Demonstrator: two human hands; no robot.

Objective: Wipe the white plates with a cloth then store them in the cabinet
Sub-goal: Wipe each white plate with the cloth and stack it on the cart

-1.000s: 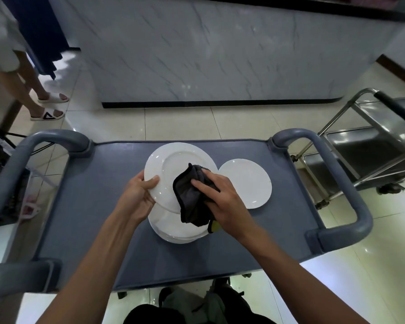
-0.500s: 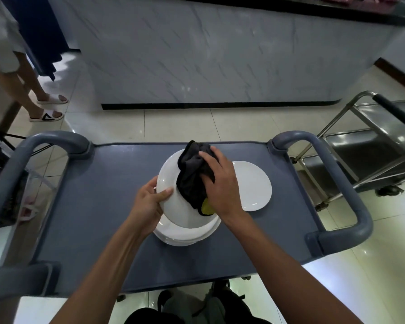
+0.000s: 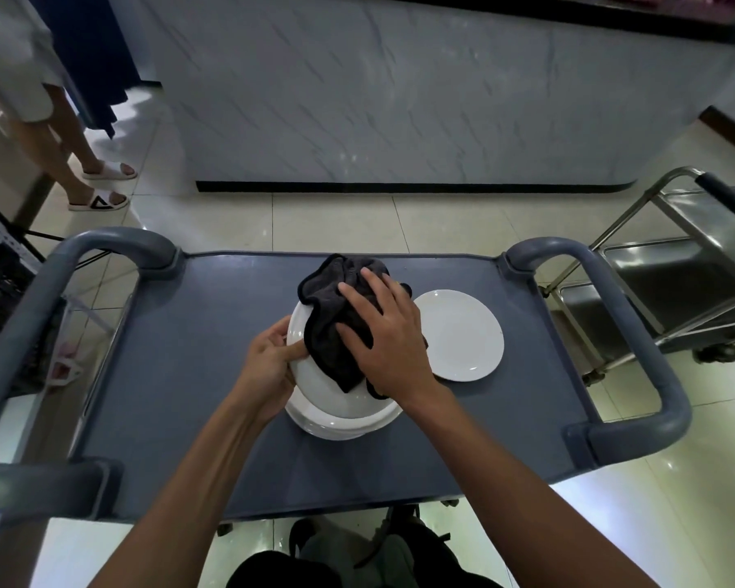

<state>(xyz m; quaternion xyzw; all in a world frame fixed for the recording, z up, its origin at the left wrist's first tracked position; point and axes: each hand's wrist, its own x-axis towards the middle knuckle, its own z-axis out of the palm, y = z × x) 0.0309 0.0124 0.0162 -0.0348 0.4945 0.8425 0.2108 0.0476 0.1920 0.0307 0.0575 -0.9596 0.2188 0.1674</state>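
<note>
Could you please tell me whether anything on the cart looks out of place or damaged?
Nothing stands out: the tilted white plate is simply held by the left hand over the stack.

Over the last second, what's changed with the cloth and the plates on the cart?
The right hand has swept the dark cloth from the near part of the held plate up to its far edge, fingers now spread flat on it. The left hand still grips that plate's left rim, tilted over the stack. The single plate and grey cart stayed put.
</note>
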